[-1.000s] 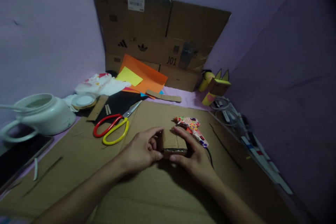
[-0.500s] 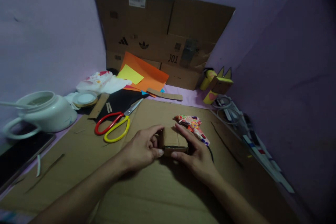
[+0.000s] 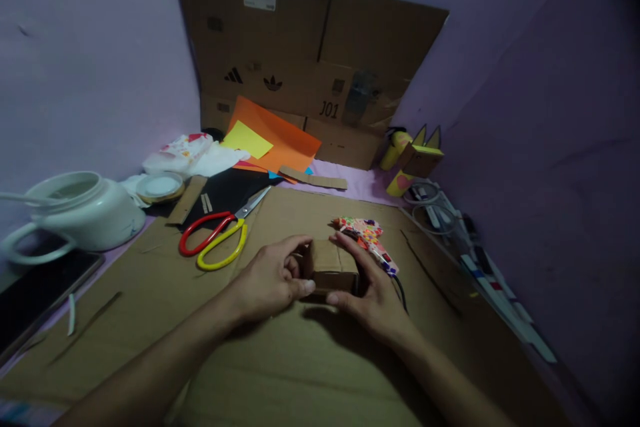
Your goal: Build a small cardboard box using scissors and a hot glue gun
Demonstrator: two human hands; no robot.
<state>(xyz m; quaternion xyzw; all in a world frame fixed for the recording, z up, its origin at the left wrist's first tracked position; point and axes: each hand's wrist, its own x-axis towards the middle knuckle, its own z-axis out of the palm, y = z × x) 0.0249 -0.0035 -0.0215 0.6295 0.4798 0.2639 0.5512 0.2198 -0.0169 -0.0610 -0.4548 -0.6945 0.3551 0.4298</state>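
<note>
A small brown cardboard box piece [image 3: 330, 263] sits in the middle of a big cardboard sheet [image 3: 280, 367]. My left hand [image 3: 270, 280] pinches its left end, thumb at the front and fingers curled over the top. My right hand [image 3: 373, 290] grips its right end, forefinger along the top edge and thumb at the front. Just behind my right hand lies a glue gun [image 3: 367, 240] wrapped in patterned tape. Scissors [image 3: 217, 240] with red and yellow handles lie to the left, apart from both hands.
A white pot [image 3: 83, 210] and a dark phone [image 3: 37, 293] sit at the left. Coloured paper [image 3: 273, 140], a tape roll [image 3: 160, 188] and cloth lie at the back, before a flattened carton [image 3: 310, 60]. A small cardboard figure [image 3: 417, 160], cables and pens line the right wall.
Both hands have tilted the cardboard piece slightly, lifting its front edge; the shiny strip along its front no longer shows. The view shifted a little.
</note>
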